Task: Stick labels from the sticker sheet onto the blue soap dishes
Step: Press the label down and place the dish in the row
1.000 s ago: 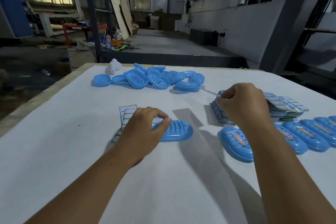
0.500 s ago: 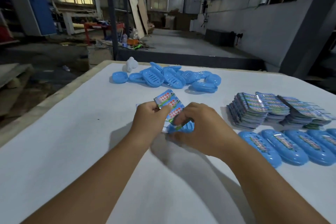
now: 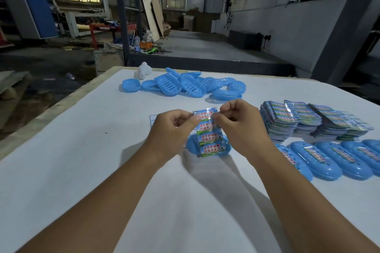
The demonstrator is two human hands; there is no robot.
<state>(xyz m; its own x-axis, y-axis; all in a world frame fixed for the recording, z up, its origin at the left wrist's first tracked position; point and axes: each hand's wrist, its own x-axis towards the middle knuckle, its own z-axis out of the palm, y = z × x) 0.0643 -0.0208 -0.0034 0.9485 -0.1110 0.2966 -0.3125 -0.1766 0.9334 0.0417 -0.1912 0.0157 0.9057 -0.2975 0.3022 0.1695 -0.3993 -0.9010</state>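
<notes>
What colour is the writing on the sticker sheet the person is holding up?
Red on top and blue beneath, on each label of the sticker sheet; the head view shows it clearly.

sticker sheet (image 3: 208,134) | red and blue print on each label: 洗手护健康 / 你我共参与

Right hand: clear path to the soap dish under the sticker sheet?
Probably not directly. The right hand and left hand both pinch the sticker sheet, which hangs over the soap dish and covers its middle; only the dish's ends show.
</notes>
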